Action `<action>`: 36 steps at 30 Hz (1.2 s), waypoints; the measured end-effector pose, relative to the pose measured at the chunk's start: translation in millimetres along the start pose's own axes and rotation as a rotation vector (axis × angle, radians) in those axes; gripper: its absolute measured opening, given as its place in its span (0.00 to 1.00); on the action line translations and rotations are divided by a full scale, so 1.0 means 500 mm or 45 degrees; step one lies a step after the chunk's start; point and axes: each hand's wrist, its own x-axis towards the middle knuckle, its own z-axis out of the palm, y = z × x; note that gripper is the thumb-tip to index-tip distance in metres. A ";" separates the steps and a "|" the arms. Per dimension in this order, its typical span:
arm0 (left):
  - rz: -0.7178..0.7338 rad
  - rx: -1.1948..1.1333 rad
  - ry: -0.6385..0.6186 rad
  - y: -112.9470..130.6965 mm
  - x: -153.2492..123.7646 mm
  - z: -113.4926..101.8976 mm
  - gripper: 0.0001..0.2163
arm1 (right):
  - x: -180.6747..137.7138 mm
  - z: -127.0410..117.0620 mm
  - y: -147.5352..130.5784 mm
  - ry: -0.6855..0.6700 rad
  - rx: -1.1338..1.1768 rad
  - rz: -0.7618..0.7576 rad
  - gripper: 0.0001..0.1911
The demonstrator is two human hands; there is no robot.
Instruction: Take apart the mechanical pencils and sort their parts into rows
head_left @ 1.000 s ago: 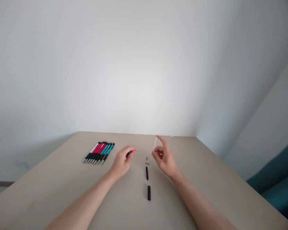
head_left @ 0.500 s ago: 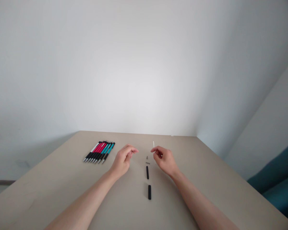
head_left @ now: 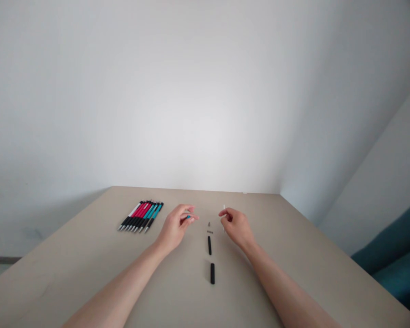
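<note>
My left hand (head_left: 175,228) is closed in a pinch, and a small blue piece (head_left: 188,217) shows between its fingers; the rest of that piece is hidden. A thin white pen refill (head_left: 224,207) stands roughly upright in the pinched fingers of my right hand (head_left: 237,225), its two ends showing above and below. Between the hands, pen parts lie in a column on the table: a small metal tip (head_left: 209,224), a spring (head_left: 210,232), a slim black tube (head_left: 209,245) and a thicker black grip (head_left: 212,274).
Left of my left hand lies a row of several pens (head_left: 141,216), white, red and teal with black grips. The beige table (head_left: 89,273) meets a pale wall at the back. Teal fabric (head_left: 396,259) hangs beyond the right edge.
My right hand has shifted slightly right with the refill. The fingers of my left hand have turned a little, and the blue piece has come into view between them.
</note>
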 end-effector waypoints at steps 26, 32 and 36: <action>-0.008 -0.090 0.039 -0.011 0.000 0.002 0.10 | -0.021 -0.027 -0.012 -0.809 -0.219 -0.024 0.10; -0.005 -0.086 0.071 -0.013 0.000 0.001 0.10 | -0.019 -0.031 -0.016 -0.846 -0.203 -0.034 0.10; -0.027 -0.179 0.098 -0.009 0.003 0.001 0.10 | -0.012 -0.025 -0.015 -0.568 -0.278 -0.195 0.09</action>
